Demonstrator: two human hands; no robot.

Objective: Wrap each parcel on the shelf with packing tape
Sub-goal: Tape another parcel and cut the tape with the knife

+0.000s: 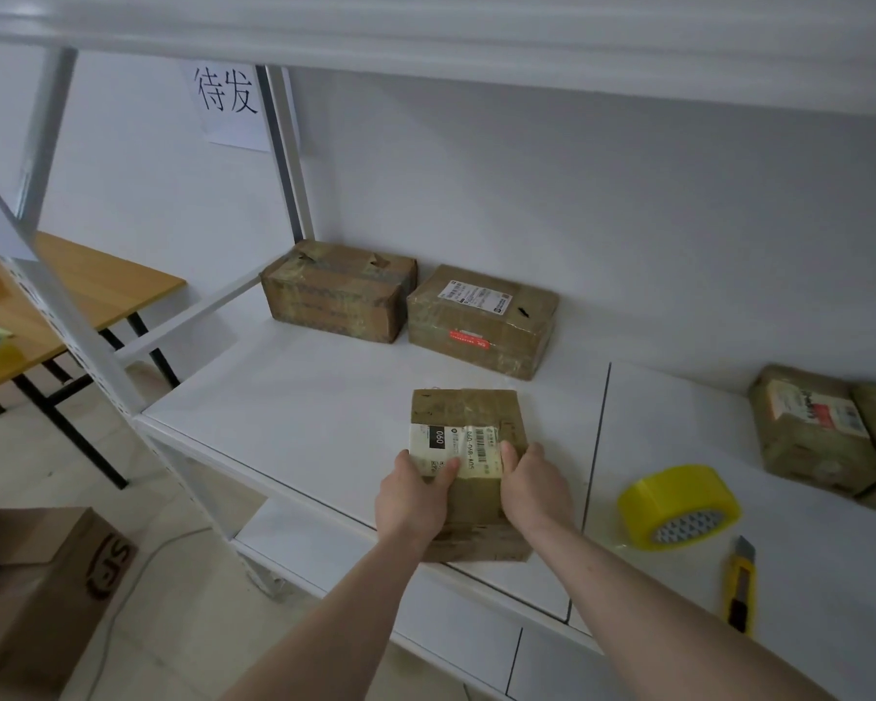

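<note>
1. Right now I see the small cardboard parcel lying flat at the front edge of the white shelf, its near end just over the lip.
2. My left hand and right hand grip its two long sides, thumbs pressed on top by the shipping label, fingers curled down the walls.
3. I judge it light and stiff; the glossy tape skin may be slippery, so holding the side walls suits it.
4. Its long axis runs from 6 to 12 o'clock, away from me; the label text reads sideways.
5. The yellow tape roll sits at 3 o'clock, the utility knife at 4 o'clock.
</note>
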